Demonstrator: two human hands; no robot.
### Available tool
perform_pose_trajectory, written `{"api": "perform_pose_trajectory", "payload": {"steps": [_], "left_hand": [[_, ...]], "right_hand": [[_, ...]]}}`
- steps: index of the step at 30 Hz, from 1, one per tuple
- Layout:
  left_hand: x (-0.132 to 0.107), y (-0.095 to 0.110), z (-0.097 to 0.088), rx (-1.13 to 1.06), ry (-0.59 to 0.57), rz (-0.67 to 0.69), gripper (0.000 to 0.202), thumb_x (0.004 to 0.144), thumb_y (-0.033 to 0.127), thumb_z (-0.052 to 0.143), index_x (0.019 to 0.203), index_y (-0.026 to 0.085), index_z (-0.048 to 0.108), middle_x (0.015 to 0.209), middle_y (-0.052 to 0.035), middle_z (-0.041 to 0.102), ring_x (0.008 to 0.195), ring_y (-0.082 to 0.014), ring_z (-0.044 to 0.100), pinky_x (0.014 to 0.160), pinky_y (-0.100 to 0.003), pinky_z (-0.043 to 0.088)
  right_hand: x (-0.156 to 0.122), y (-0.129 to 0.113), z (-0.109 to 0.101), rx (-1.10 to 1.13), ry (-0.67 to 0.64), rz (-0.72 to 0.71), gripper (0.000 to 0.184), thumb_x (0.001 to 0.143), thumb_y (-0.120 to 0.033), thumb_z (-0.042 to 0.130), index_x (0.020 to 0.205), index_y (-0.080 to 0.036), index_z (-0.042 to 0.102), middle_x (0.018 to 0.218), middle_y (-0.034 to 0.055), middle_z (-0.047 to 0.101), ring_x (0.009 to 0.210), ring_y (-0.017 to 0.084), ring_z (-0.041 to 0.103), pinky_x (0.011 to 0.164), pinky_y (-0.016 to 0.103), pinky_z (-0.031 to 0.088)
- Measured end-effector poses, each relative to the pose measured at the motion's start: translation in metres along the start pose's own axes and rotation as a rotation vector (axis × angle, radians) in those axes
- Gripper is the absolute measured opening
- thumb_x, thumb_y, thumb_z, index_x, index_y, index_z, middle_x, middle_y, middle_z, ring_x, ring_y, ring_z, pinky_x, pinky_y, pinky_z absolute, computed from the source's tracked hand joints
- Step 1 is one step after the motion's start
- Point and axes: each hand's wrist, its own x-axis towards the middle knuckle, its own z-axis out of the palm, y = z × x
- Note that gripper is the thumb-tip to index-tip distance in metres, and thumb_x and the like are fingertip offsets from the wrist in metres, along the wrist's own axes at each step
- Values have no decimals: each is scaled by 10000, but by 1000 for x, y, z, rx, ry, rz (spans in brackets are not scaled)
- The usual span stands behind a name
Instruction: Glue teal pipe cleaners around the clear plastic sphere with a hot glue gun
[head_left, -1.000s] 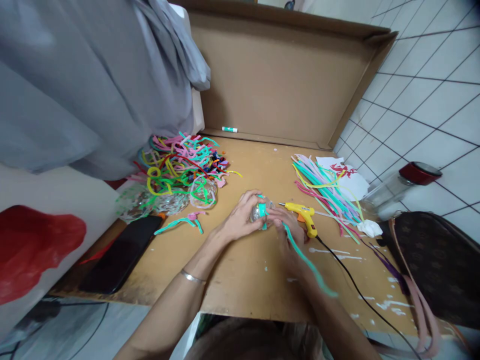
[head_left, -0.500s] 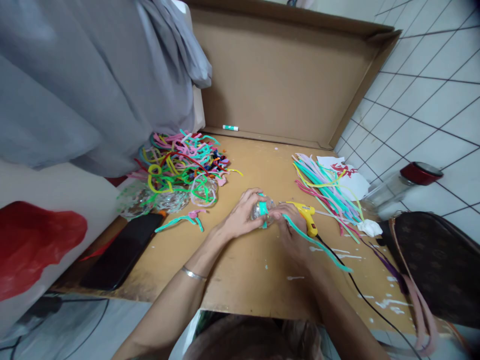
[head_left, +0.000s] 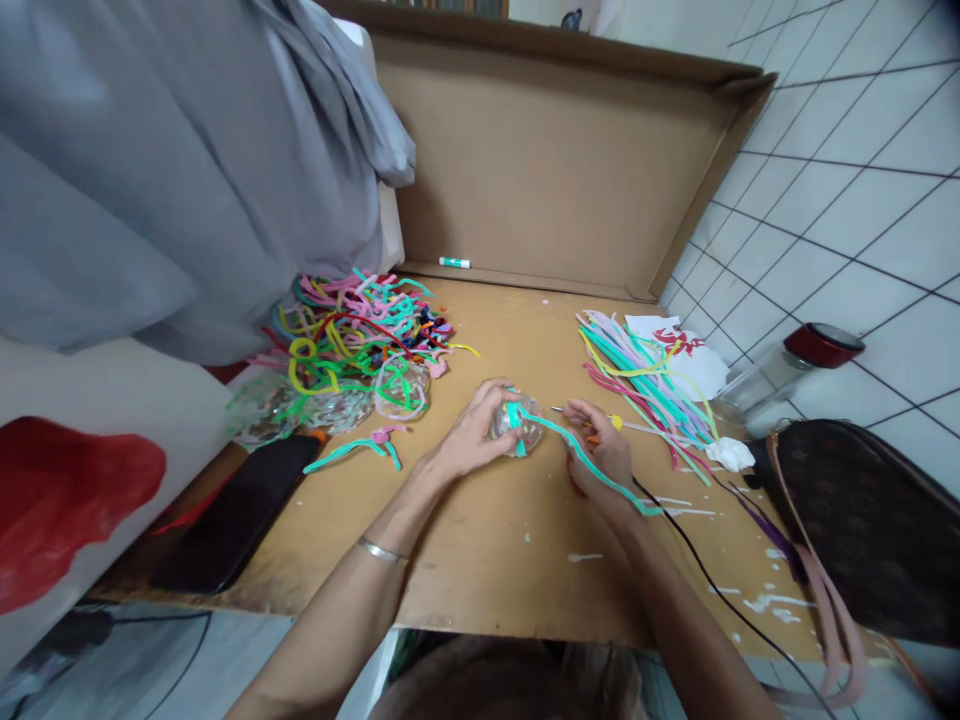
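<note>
A clear ball (head_left: 526,436) is clasped by the left hand (head_left: 469,440); the right hand (head_left: 604,450), pinching a teal pipe cleaner (head_left: 637,505), could be burned by the glue gun (head_left: 615,422) beneath.

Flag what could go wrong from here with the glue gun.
The right hand lies over the glue gun, fingers near its metal nozzle: a burn is possible if hot. The teal strip drapes loosely across that hand from the clear ball in the left hand and may snag. The black cord by the forearm could catch.
</note>
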Motion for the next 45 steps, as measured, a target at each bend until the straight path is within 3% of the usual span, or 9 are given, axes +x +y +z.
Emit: {"api": "perform_pose_trajectory", "payload": {"steps": [2,6,10,13,17,22,26,37,45], "left_hand": [[0,0,0,1,2,-5,386,835,317,589,1188,193,495,1321,-143,483,1302,-288,448,1088,-493,394],[-1,-1,0,-7,11,-5,392,826,301,590,1188,188,490,1330,-149,471,1299,-287,454,1082,-493,401],[-1,-2,1,0,13,-4,394,829,312,598,1186,188,489,1338,-151,463,1297,-290,457,1078,-496,404],[0,-3,1,1,19,10,387,830,316,602,1177,178,499,1317,-152,476,1289,-291,463,1082,-490,401],[0,-3,2,4,10,23,390,836,316,602,1190,186,499,1322,-147,479,1299,-292,450,1092,-492,391],[1,-1,2,0,4,29,402,841,325,606,1199,176,500,1332,-164,462,1300,-293,448,1093,-499,392],[1,0,1,-16,4,42,389,845,323,598,1192,174,505,1301,-159,473,1306,-287,438,1097,-497,390],[0,2,2,-19,7,45,397,857,344,600,1201,165,515,1317,-166,469,1319,-288,431,1097,-481,396],[0,3,1,-22,-6,37,405,847,318,612,1215,179,518,1311,-157,485,1318,-290,435,1105,-497,388]], "right_hand": [[2,12,-6,-334,63,-12,330,850,-353,520,1104,-170,628,1045,141,697,968,272,649,824,421,511],[0,21,-14,-926,27,107,395,849,-457,557,963,-90,648,904,212,656,794,307,632,641,390,451],[-3,19,-15,-1104,-43,179,445,826,-496,591,930,-67,646,853,217,638,737,304,620,591,372,409],[-2,19,-19,-1003,-46,90,444,825,-476,590,1028,-83,633,926,202,633,827,314,614,648,389,434],[1,14,-20,-495,-185,-128,407,857,-433,559,1192,-202,589,1029,111,640,918,254,610,758,374,492],[5,-2,0,-143,-291,-303,448,864,-410,564,1278,-240,550,1201,104,602,1128,284,560,965,472,469],[7,-8,15,-52,-298,-315,487,859,-433,587,1311,-258,532,1250,108,569,1194,294,530,998,484,462],[8,-18,20,36,-158,-231,206,885,-366,582,990,-259,724,1115,79,649,1065,236,615,926,426,493],[13,-16,27,64,-82,-250,172,868,-364,597,862,-258,732,1013,60,693,983,229,633,879,418,499]]}}
